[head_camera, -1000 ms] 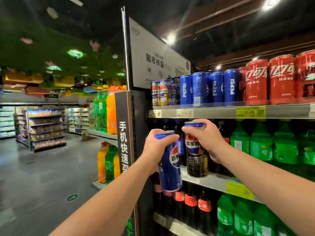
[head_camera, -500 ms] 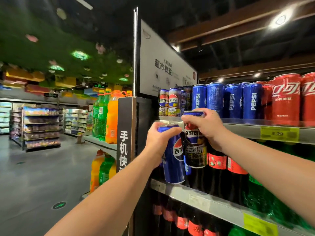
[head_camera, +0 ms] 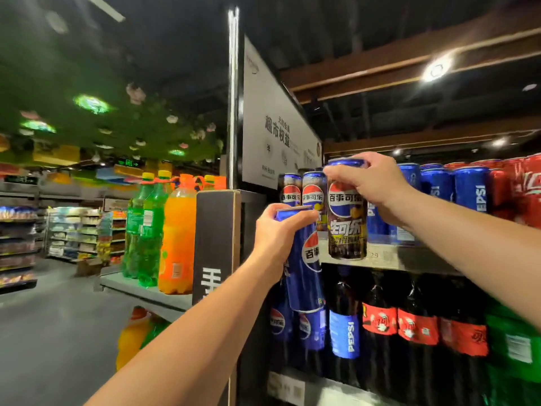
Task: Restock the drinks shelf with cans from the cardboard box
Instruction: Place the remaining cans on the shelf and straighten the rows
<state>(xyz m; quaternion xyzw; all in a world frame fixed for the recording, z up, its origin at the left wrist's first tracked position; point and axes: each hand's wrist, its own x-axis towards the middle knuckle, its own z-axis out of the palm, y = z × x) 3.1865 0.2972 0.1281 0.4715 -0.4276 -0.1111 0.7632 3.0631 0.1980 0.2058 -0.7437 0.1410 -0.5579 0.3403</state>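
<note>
My right hand (head_camera: 373,186) grips a dark Pepsi can (head_camera: 347,227) by its upper part, holding it upright at the front edge of the top can shelf (head_camera: 409,257), beside two matching dark cans (head_camera: 301,193). My left hand (head_camera: 276,232) grips a tall blue Pepsi can (head_camera: 306,273) near its top, lower and left, tilted slightly in front of the shelf edge. The cardboard box is out of view.
Blue Pepsi cans (head_camera: 471,189) and red cola cans (head_camera: 524,186) fill the shelf to the right. Cola bottles (head_camera: 380,323) stand on the shelf below. A black end panel (head_camera: 216,247) and a white sign (head_camera: 275,142) border the left; orange and green bottles (head_camera: 175,232) stand beyond.
Both hands have risen with their cans. The dark can in my right hand has come up from below the shelf edge to the level of the top can shelf.
</note>
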